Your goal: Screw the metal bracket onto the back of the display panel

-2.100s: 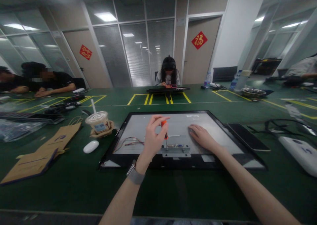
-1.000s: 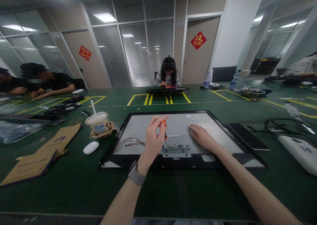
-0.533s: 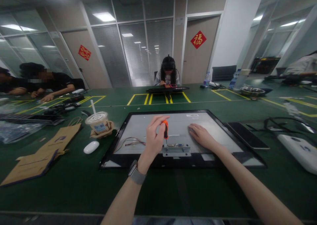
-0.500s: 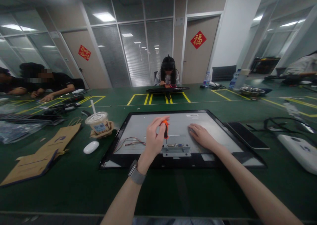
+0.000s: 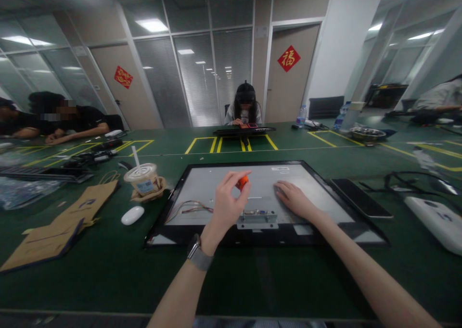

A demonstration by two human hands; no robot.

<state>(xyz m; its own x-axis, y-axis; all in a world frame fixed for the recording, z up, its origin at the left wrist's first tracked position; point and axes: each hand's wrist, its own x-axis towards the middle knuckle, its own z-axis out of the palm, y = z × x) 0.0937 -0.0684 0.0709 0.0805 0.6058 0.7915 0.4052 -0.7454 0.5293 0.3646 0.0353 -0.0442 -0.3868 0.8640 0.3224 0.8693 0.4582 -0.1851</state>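
A large flat display panel (image 5: 202, 183) with a black frame and grey back lies on the green table in front of me. My left hand (image 5: 230, 198), with a watch at the wrist, grips a screwdriver (image 5: 244, 181) by its orange and black handle. Its shaft is hidden behind my fingers. Just right of that hand, a metal bracket (image 5: 258, 222) with connector ports sits near the panel's front edge. My right hand (image 5: 294, 200) lies flat on the panel's back, fingers stretched out, holding nothing. Thin wires (image 5: 191, 207) run across the panel's left side.
Left of the panel are a drink cup (image 5: 142, 181), a white oval case (image 5: 133, 215) and a brown paper bag (image 5: 68, 222). To its right lie a black phone (image 5: 357, 198) and a white device (image 5: 436, 222). A person (image 5: 245, 107) sits opposite; others sit farther left.
My left hand has turned and shifted slightly right around the screwdriver, covering more of the handle and its shaft. My right hand has stayed in place.
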